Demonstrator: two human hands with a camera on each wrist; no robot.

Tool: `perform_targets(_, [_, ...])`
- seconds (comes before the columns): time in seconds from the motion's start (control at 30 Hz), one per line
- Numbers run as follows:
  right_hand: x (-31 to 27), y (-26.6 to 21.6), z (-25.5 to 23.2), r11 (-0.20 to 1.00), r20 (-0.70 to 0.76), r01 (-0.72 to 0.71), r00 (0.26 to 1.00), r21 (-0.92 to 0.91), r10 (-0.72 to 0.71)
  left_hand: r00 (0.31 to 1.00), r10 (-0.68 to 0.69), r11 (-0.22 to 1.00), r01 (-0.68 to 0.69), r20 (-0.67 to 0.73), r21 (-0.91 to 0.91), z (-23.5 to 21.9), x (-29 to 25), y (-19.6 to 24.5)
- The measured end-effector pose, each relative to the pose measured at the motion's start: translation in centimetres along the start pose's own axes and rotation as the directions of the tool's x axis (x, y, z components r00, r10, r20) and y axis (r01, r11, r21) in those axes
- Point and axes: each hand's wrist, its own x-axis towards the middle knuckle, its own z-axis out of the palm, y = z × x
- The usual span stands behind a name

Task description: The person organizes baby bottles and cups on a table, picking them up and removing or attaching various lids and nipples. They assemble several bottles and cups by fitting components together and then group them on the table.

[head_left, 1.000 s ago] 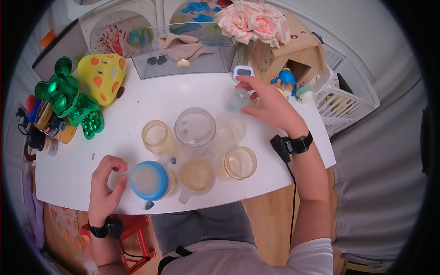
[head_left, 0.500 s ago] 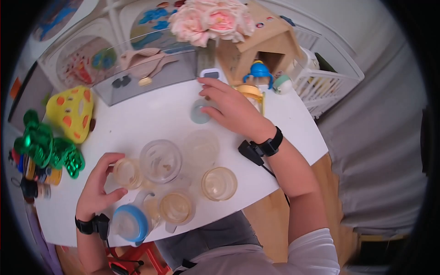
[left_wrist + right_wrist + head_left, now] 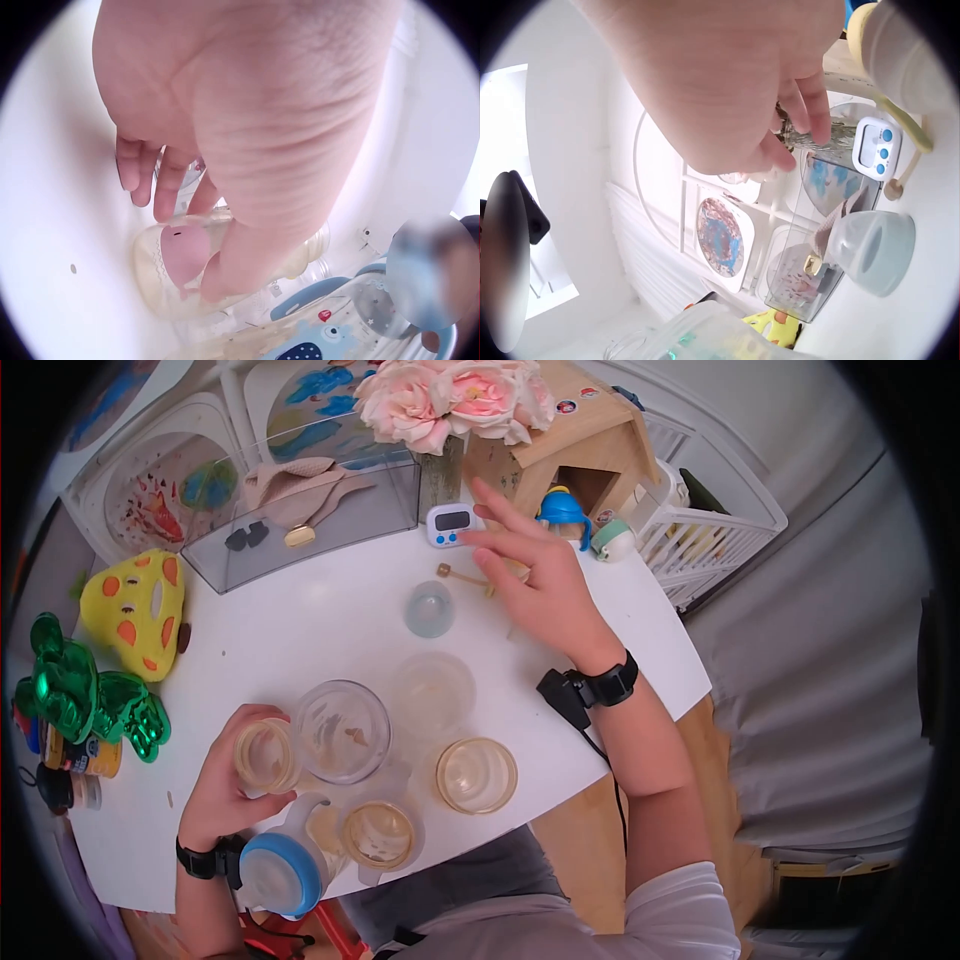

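My left hand [image 3: 213, 797] holds a clear baby bottle [image 3: 266, 758] with an amber-tinted open neck. In the left wrist view, thumb and fingers lie around its side by a pink whale print [image 3: 185, 253]. My right hand [image 3: 545, 585] reaches over the back of the table, fingers extended and nothing between them. Below its fingertips lies a brownish straw end [image 3: 444, 570], whose other end is hidden by the hand. A translucent dome cap [image 3: 429, 609] stands just left of it, and a white timer [image 3: 450, 525] is behind. A blue-collared bottle [image 3: 282, 874] sits near my left wrist.
Several open bottles and jars stand mid-table, among them a wide clear one [image 3: 343, 732] and an amber-rimmed one [image 3: 476, 775]. Along the back are a clear box [image 3: 300, 530], roses [image 3: 450, 400] and a wooden house [image 3: 580, 430]. A green figure [image 3: 95, 695] stands left.
My left hand has moved from beside the blue-collared bottle to the amber-necked bottle and grips it. My right hand has left the dome cap, which stays on the table. The head view has shifted.
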Motion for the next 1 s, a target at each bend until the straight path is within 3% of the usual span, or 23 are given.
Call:
perform_targets(0.03, [0.1, -0.3, 0.0, 0.989, 0.055, -0.082, 0.996, 0.121, 0.076, 1.000, -0.019, 1.000, 0.019, -0.003, -0.021, 0.1, 0.0, 0.0])
perform_targets(0.07, [0.2, -0.4, 0.2, 0.989, 0.061, -0.077, 0.996, 0.124, 0.070, 1.000, -0.021, 0.999, 0.021, -0.012, -0.024, 0.3, 0.0, 0.1])
perform_targets(0.13, [0.1, -0.5, 0.7, 0.873, 0.069, -0.206, 0.978, 0.442, 0.196, 0.999, -0.038, 0.998, 0.038, -0.013, -0.046, 0.6, -0.1, 0.2])
perform_targets(0.23, [-0.5, -0.1, 1.2, 0.766, 0.114, -0.295, 0.953, 0.571, 0.281, 0.999, -0.039, 0.997, 0.038, -0.012, -0.072, 0.8, -0.1, 0.4])
perform_targets(0.37, [-0.6, 0.5, 1.3, 0.850, 0.147, -0.234, 0.972, 0.472, 0.186, 0.999, -0.021, 0.994, 0.019, -0.024, -0.103, 0.9, 0.1, 0.3])
perform_targets(0.47, [-0.9, 0.4, 2.2, 0.924, 0.163, -0.165, 0.980, 0.344, 0.114, 0.999, -0.023, 1.000, 0.023, -0.043, -0.016, 0.6, -0.2, -0.1])
perform_targets(0.53, [-1.1, -0.1, 2.8, 0.990, 0.214, -0.037, 0.977, 0.139, 0.006, 0.991, 0.002, 0.999, -0.008, -0.131, -0.043, 0.8, -0.4, -1.5])
perform_targets(0.63, [-1.5, -0.2, 3.5, 0.998, 0.273, 0.020, 0.961, 0.067, -0.038, 0.977, 0.023, 0.995, -0.042, -0.211, -0.087, 1.0, -0.3, -2.7])
perform_targets(0.67, [-1.5, -0.3, 3.5, 0.996, 0.324, -0.063, 0.945, 0.063, 0.039, 0.974, 0.027, 1.000, -0.029, -0.223, -0.005, 0.8, -0.3, -2.4])
perform_targets(0.83, [-1.0, -1.0, 3.5, 0.985, 0.330, -0.121, 0.941, 0.124, 0.074, 0.965, 0.091, 0.996, -0.093, -0.247, 0.003, -0.1, 0.6, -3.0])
perform_targets(0.93, [-0.9, -1.3, 3.6, 0.977, 0.256, -0.141, 0.962, 0.159, 0.097, 0.966, 0.091, 0.983, -0.126, -0.241, -0.133, -0.9, 2.4, -2.5])
perform_targets(1.0, [-1.0, -1.3, 3.7, 0.939, 0.194, -0.189, 0.971, 0.286, 0.137, 0.986, 0.020, 0.944, -0.074, -0.167, -0.322, -1.5, 4.1, -1.2])
